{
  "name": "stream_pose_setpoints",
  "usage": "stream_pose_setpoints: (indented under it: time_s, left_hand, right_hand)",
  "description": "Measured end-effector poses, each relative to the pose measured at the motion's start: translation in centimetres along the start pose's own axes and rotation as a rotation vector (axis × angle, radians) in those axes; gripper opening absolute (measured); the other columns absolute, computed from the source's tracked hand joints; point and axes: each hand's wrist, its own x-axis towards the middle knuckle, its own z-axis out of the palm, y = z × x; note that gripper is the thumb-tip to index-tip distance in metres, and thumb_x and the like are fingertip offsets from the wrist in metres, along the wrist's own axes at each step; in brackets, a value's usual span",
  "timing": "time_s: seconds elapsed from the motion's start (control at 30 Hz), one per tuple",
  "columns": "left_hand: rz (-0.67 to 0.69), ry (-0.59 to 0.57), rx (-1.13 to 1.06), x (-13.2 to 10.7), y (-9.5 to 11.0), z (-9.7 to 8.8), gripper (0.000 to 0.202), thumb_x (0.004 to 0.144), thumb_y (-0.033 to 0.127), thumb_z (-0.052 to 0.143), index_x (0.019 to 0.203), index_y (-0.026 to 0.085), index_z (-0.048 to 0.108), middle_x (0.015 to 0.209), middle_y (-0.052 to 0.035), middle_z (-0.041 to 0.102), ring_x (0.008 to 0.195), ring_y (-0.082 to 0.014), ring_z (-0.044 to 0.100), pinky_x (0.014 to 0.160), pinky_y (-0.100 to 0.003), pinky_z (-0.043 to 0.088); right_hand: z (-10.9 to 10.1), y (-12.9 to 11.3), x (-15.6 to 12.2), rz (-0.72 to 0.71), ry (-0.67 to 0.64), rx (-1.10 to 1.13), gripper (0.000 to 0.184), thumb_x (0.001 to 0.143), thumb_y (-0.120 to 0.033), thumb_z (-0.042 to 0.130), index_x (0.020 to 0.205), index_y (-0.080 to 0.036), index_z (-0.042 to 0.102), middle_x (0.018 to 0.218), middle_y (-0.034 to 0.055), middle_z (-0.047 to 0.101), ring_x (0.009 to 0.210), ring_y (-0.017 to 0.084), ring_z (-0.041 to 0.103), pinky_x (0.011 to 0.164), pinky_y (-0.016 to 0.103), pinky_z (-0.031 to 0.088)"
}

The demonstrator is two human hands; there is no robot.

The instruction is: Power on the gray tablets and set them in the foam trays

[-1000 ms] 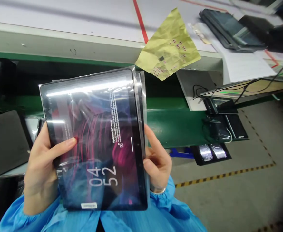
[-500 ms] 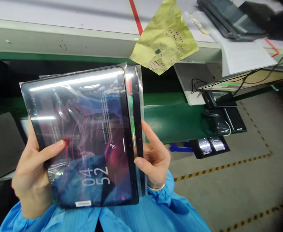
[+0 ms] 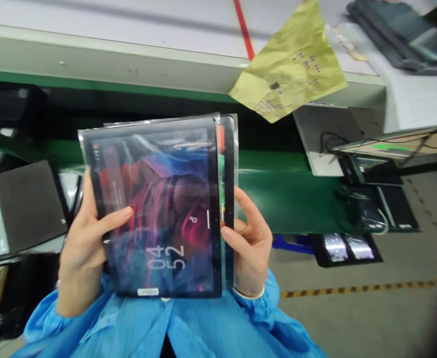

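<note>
I hold a lit tablet (image 3: 159, 209) in a clear plastic sleeve in front of my chest; its screen shows a red and blue wallpaper and a clock reading 04 52. A second tablet (image 3: 229, 199) lies right behind it, with only its right edge showing. My left hand (image 3: 86, 246) grips the left edge, thumb pressed on the screen. My right hand (image 3: 250, 243) grips the right edges of both tablets, thumb on the front one. Blue sleeves cover both my arms.
A green conveyor belt (image 3: 289, 194) runs behind the tablets under a white bench (image 3: 110, 35) with a red line. A crumpled yellow sheet (image 3: 293, 69) hangs over the bench edge. Dark tablets (image 3: 397, 30) lie at the top right, a black pad (image 3: 28, 204) at the left, cabled devices (image 3: 368, 199) at the right.
The view has swung left and blurred, so the bench items shifted right. The tablets sit more upright and centred; both hands keep their grips on them.
</note>
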Motion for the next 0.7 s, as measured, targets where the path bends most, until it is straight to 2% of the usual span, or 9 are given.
stream_pose_setpoints:
  time_s: [0.07, 0.17, 0.27, 0.37, 0.43, 0.53, 0.6, 0.7]
  left_hand:
    - [-0.015, 0.014, 0.011, 0.2, -0.8, -1.4, 0.101, 0.061, 0.019, 0.093, 0.151, 0.042, 0.053, 0.151, 0.0050, 0.063, 0.143, -0.0296, 0.057, 0.108, -0.035, 0.058]
    - [-0.070, 0.130, 0.035, -0.1, -1.8, -5.0, 0.101, 0.061, 0.022, 0.095, 0.150, 0.041, 0.053, 0.148, 0.0022, 0.066, 0.139, -0.0263, 0.061, 0.101, -0.028, 0.061]
    - [-0.042, 0.365, 0.090, -1.3, -2.1, -10.1, 0.094, 0.055, 0.020, 0.098, 0.141, 0.039, 0.062, 0.135, 0.0027, 0.074, 0.120, -0.0207, 0.072, 0.088, -0.020, 0.064]
    - [-0.044, 0.645, 0.116, -2.8, -2.1, -15.6, 0.067, 0.043, 0.017, 0.098, 0.106, 0.025, 0.076, 0.100, 0.0038, 0.080, 0.082, -0.0133, 0.074, 0.071, -0.015, 0.064]
    - [-0.062, 0.828, 0.119, -3.3, -2.0, -18.9, 0.053, 0.040, 0.017, 0.097, 0.088, 0.020, 0.074, 0.078, 0.0059, 0.075, 0.062, -0.0107, 0.065, 0.061, -0.018, 0.063]
    - [-0.054, 1.025, 0.164, -2.8, -1.8, -22.8, 0.039, 0.052, 0.022, 0.091, 0.086, 0.019, 0.070, 0.068, 0.0069, 0.069, 0.055, -0.0120, 0.059, 0.067, -0.031, 0.067]
    - [-0.104, 1.035, 0.231, -1.5, -1.7, -24.8, 0.029, 0.064, 0.024, 0.084, 0.089, 0.019, 0.068, 0.065, 0.0072, 0.066, 0.057, -0.0140, 0.060, 0.075, -0.037, 0.067]
    - [-0.194, 0.960, 0.342, 1.1, -1.7, -27.1, 0.020, 0.072, 0.022, 0.078, 0.085, 0.017, 0.065, 0.057, 0.0069, 0.061, 0.054, -0.0150, 0.060, 0.070, -0.038, 0.066]
  right_hand:
    - [-0.2, 0.4, 0.6, 0.056, 0.071, -0.021, 0.050, 0.079, -0.023, 0.084, 0.127, -0.033, 0.075, 0.070, -0.0057, 0.079, 0.045, 0.013, 0.064, 0.047, 0.025, 0.057]
    - [-1.3, 1.1, 1.7, 0.045, 0.218, -0.087, 0.050, 0.072, -0.020, 0.085, 0.120, -0.030, 0.079, 0.076, -0.0052, 0.081, 0.050, 0.013, 0.068, 0.050, 0.024, 0.057]
    - [-3.3, 1.7, 3.0, -0.008, 0.427, -0.198, 0.049, 0.066, -0.024, 0.089, 0.115, -0.024, 0.081, 0.083, -0.0030, 0.082, 0.064, 0.014, 0.072, 0.058, 0.024, 0.059]
    - [-4.9, 2.6, 3.9, -0.001, 0.520, -0.262, 0.047, 0.065, -0.026, 0.090, 0.112, -0.023, 0.082, 0.094, -0.0019, 0.083, 0.076, 0.014, 0.073, 0.065, 0.023, 0.058]
    - [-5.0, 3.6, 4.1, 0.054, 0.509, -0.256, 0.050, 0.064, -0.027, 0.090, 0.113, -0.024, 0.082, 0.099, -0.0018, 0.083, 0.080, 0.016, 0.074, 0.068, 0.025, 0.059]
    - [-3.6, 5.7, 4.3, 0.211, 0.433, -0.195, 0.062, 0.058, -0.029, 0.093, 0.118, -0.025, 0.080, 0.097, -0.0001, 0.084, 0.079, 0.019, 0.075, 0.071, 0.031, 0.060]
    - [-2.1, 7.4, 4.3, 0.337, 0.342, -0.144, 0.069, 0.055, -0.030, 0.093, 0.122, -0.024, 0.079, 0.091, 0.0017, 0.084, 0.075, 0.023, 0.075, 0.071, 0.036, 0.061]
    - [0.2, 9.8, 4.4, 0.478, 0.178, -0.093, 0.074, 0.054, -0.033, 0.094, 0.125, -0.022, 0.077, 0.086, 0.0031, 0.084, 0.075, 0.027, 0.076, 0.070, 0.039, 0.061]
